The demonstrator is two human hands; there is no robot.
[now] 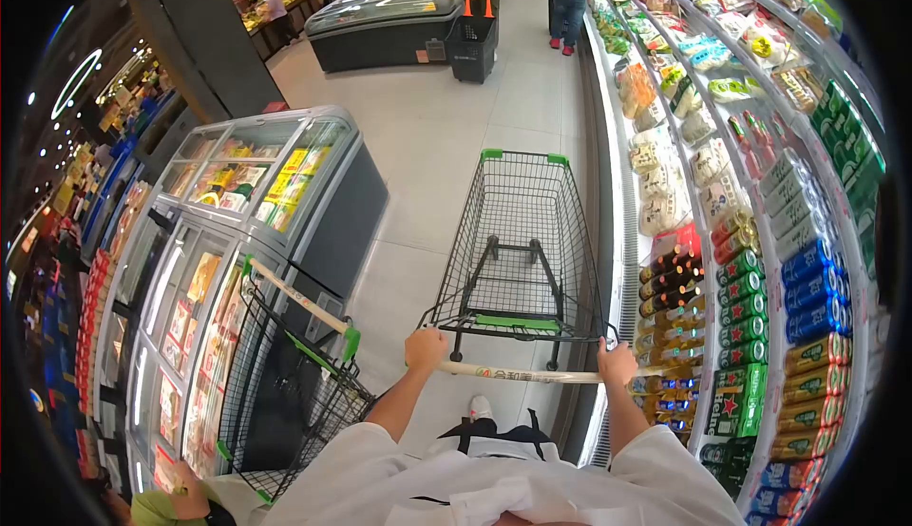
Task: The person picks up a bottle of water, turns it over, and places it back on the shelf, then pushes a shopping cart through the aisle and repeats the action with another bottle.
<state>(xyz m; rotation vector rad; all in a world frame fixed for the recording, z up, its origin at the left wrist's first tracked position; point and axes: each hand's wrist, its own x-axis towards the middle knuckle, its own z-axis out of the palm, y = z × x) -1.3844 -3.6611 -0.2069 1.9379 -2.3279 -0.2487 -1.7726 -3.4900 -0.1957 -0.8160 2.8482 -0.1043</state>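
My left hand is closed round the left end of the pale handle of a shopping cart. Near the handle's right end, my right hand grips the same bar. The cart is of black wire mesh with green corner pieces, and its basket holds nothing that I can see. Beside it on the right, a refrigerated shelf carries bottles, green cans and packaged food.
A second cart stands at the left against a glass-topped freezer. Another person's hand shows at the lower left. Ahead are a freezer island, a person with a black wheeled basket, and a person in jeans.
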